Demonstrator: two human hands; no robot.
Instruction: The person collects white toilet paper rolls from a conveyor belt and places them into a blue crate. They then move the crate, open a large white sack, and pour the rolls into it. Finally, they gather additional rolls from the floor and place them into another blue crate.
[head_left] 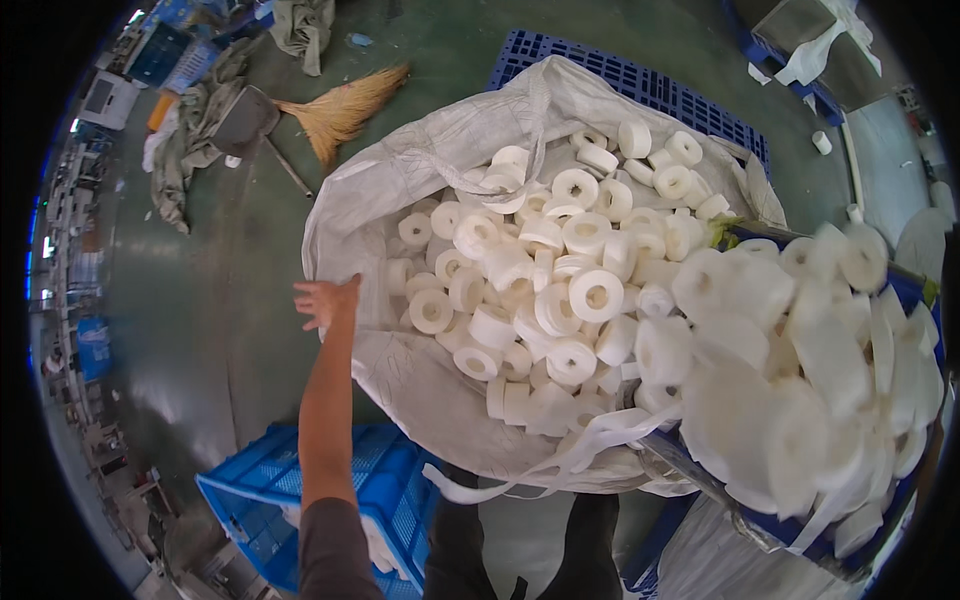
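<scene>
white rolls [800,400] spill into sack [400,180]; left hand [325,298] fingers grip its rim.

Your left hand [325,300] grips the rim of a pale grey-white woven sack [400,190] full of white rolls [560,270]. At three o'clock, more white rolls fill a blue crate [905,290]. At seven o'clock sits a blue lattice crate [260,490]; at eleven, a straw-coloured broom [345,105] on dark green floor [230,300].

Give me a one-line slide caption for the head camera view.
Left hand grips the rim of a big white sack filled with white tape rolls; more rolls fill a blue crate at right.
</scene>
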